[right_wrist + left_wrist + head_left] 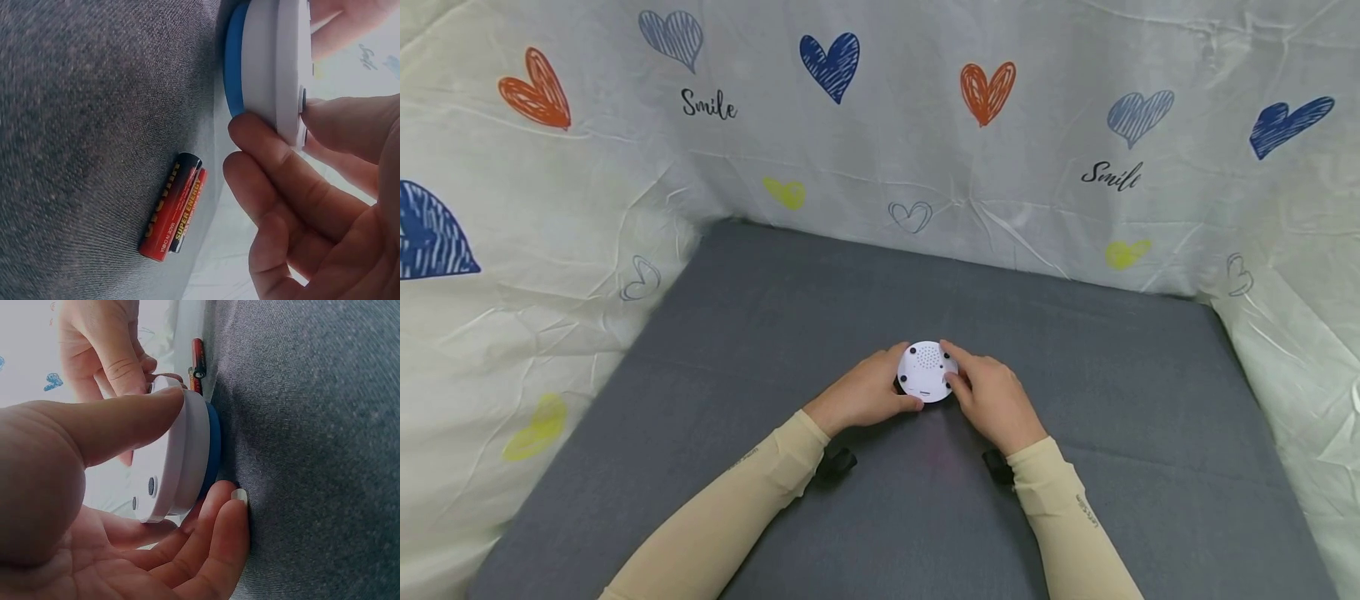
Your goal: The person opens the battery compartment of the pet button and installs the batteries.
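Round white device (927, 372), blue underside on grey mat (715, 350), gripped at its rim by curled left hand (867, 393) and right hand (992, 398); two batteries (173, 207) beside; best steadied evenly, thumbs light.

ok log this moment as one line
left hand: grips round white-and-blue plastic device | right hand: grips device | red-black batteries: on grey cloth mat, beside device
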